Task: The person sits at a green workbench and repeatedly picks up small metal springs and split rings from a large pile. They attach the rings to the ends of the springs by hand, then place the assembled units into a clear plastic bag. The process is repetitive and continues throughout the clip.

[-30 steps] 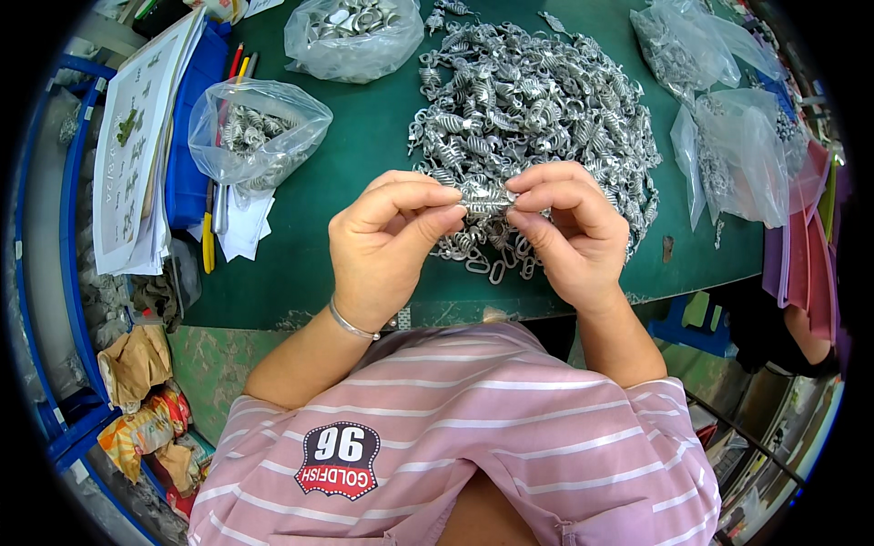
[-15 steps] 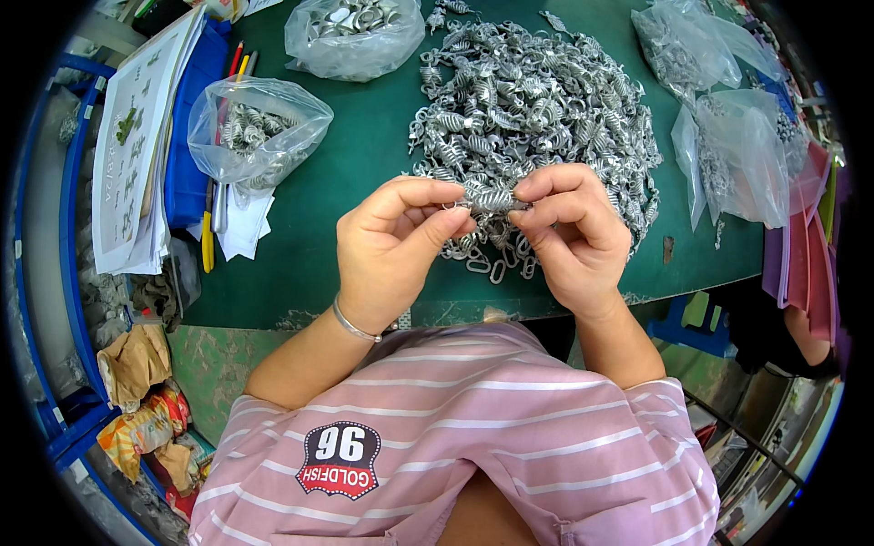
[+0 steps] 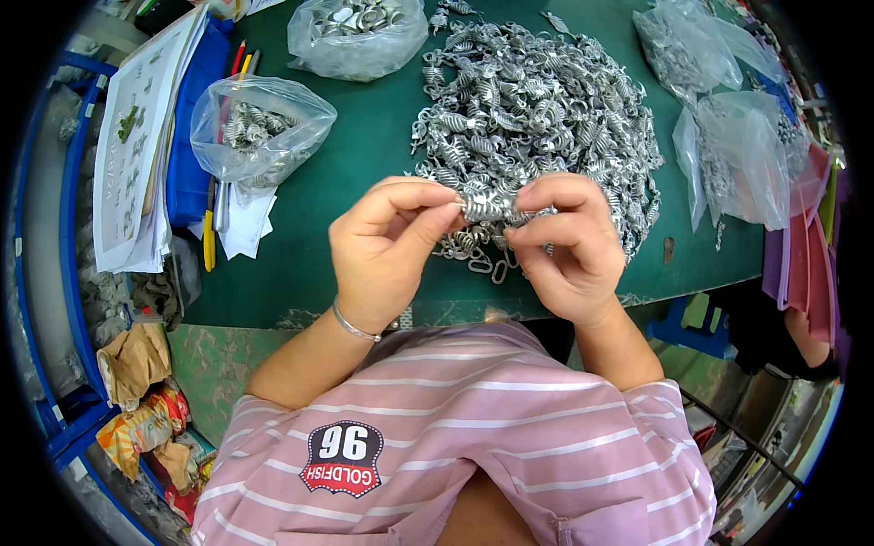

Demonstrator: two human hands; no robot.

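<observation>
A small ribbed, spring-like silver metal piece (image 3: 489,206) is held in front of a large heap of similar pieces (image 3: 546,109). My left hand (image 3: 391,241) pinches its left end between thumb and index finger. At its right end is my right hand (image 3: 574,246), index finger along the upper side, thumb and middle finger together lower down. The right fingertips partly cover that end, so their exact contact is hard to see. Oval metal links (image 3: 487,267) lie at the heap's near edge, just below the held piece.
On the green table (image 3: 273,287), a clear bag of ribbed pieces (image 3: 259,136) stands left, and a bag of metal rings (image 3: 355,36) behind it. More plastic bags (image 3: 737,155) lie right. A blue tray (image 3: 193,136) with papers stands far left, near a yellow pen (image 3: 208,241).
The right index and lower fingers have spread farther apart at the piece's right end. The left hand has shifted slightly left and still pinches the piece.
</observation>
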